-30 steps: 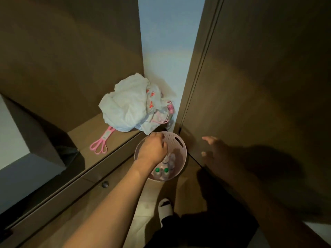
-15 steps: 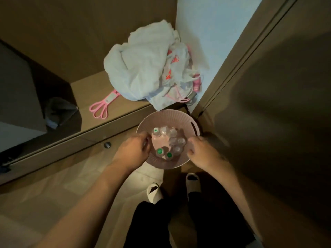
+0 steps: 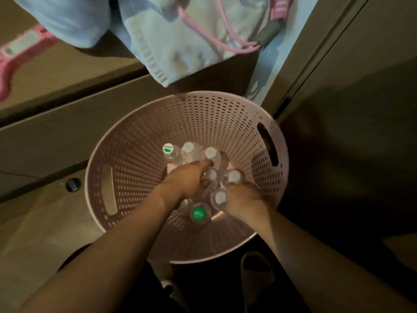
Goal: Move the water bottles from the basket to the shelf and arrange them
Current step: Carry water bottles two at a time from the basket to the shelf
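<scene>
Inside our pink perforated basket [image 3: 140, 141], clear water bottles [image 3: 191, 152] stand capped white or green; our left hand [image 3: 187, 179] and right hand [image 3: 239, 197] each curl round one.

pink perforated basket [image 3: 140, 141], clear bottles [image 3: 191, 152] with white or green caps [image 3: 199, 213].

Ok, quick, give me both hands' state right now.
Left hand: fingers curled round a clear plastic white-capped bottle in the pink perforated basket.
Right hand: among the bottles; grip cannot be told.
</scene>
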Demonstrator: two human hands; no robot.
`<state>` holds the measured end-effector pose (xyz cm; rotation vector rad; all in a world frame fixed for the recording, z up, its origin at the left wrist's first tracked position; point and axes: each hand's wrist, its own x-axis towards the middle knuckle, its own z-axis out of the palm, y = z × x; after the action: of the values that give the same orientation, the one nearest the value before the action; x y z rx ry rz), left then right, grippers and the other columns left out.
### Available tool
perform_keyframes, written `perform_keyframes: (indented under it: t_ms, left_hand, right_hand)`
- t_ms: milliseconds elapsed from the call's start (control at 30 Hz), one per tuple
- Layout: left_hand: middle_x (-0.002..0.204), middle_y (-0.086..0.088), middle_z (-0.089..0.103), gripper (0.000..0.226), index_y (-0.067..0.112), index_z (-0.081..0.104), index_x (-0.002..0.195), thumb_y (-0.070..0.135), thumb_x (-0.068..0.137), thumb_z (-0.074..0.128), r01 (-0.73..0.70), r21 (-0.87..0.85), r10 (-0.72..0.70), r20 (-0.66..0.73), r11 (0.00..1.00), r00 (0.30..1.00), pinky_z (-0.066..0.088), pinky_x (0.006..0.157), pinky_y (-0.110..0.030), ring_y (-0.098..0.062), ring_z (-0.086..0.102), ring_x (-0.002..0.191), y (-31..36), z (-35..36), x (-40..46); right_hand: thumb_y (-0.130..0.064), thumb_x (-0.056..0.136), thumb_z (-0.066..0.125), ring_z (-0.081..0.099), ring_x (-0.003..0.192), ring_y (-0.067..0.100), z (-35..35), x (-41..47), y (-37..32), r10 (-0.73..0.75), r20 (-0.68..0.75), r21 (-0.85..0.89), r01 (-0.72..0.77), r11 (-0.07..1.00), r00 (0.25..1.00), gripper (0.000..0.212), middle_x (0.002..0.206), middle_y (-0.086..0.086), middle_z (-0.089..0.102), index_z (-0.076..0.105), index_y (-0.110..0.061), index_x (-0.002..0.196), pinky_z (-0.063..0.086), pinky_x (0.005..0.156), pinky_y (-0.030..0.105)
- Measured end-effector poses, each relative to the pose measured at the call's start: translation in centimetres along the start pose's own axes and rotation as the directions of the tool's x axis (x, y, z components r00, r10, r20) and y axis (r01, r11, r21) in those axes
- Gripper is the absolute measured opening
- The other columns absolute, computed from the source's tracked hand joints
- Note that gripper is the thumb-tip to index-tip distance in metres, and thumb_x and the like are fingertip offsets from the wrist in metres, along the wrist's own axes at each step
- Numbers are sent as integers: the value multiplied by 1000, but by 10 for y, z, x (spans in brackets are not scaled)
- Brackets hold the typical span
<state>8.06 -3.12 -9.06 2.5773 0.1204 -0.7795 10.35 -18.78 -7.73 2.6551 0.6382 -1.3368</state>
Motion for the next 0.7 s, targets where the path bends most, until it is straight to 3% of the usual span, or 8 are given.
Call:
perform_keyframes:
  t_ms: [133, 267, 367, 467, 533, 700]
  left_hand:
    - [119, -7, 57, 42, 27, 42, 132, 36, 93, 57, -70, 191, 72, -1, 979, 997, 50, 84, -40, -31, 61, 104, -3, 25, 23]
    - [119, -8, 58, 38, 23, 42, 125, 33, 93, 58, -18, 145, 23, -30, 989, 999, 51, 83, -40, -31, 61, 104, -1, 26, 16]
    - [122, -7, 61, 39, 24, 41, 127, 34, 93, 58, 36, 138, -28, -58, 990, 998, 50, 84, -38, -29, 61, 105, -11, 23, 4]
    - [116, -3, 64, 39, 31, 42, 125, 35, 91, 59, 102, 18, -99, -107, 995, 989, 51, 83, -36, -26, 63, 101, -23, 15, -10]
    - [107, 0, 65, 35, 33, 44, 121, 37, 90, 59, 119, -59, -126, -142, 991, 982, 53, 82, -35, -22, 64, 95, -20, -5, -27]
    - [93, 0, 67, 26, 27, 51, 109, 38, 89, 62, 104, -128, -136, -278, 986, 951, 53, 73, -34, -21, 65, 85, 12, -114, -109]
  right_hand:
    - [-26, 101, 44, 49, 129, 29, 18, 27, -7, -40, -46, -144, 33, 989, 998, 35, 138, 8, 53, 55, -13, 132, 44, 98, 45]
    - [-17, 100, 44, 52, 126, 31, 13, 22, -7, -41, -121, -213, 14, 977, 992, 42, 137, 10, 55, 42, -10, 142, 45, 97, 47]
    - [-11, 98, 45, 58, 119, 31, 11, 20, -9, -168, -180, -231, 125, 965, 969, 44, 129, 12, 61, 37, -12, 141, 45, 95, 42]
    - [-10, 96, 48, 63, 109, 29, 9, 15, -13, -254, -222, -138, 228, 964, 941, 38, 118, 10, 65, 43, -15, 133, 49, 84, 38]
    - [-19, 94, 55, 62, 105, 29, -6, -3, -16, -248, -267, -29, 249, 968, 931, 40, 110, 7, 66, 42, -19, 131, 49, 83, 39]
    - [-30, 93, 59, 61, 106, 27, -104, -94, -34, -228, -432, 76, 287, 955, 873, 41, 112, 5, 62, 44, -18, 129, 45, 79, 35]
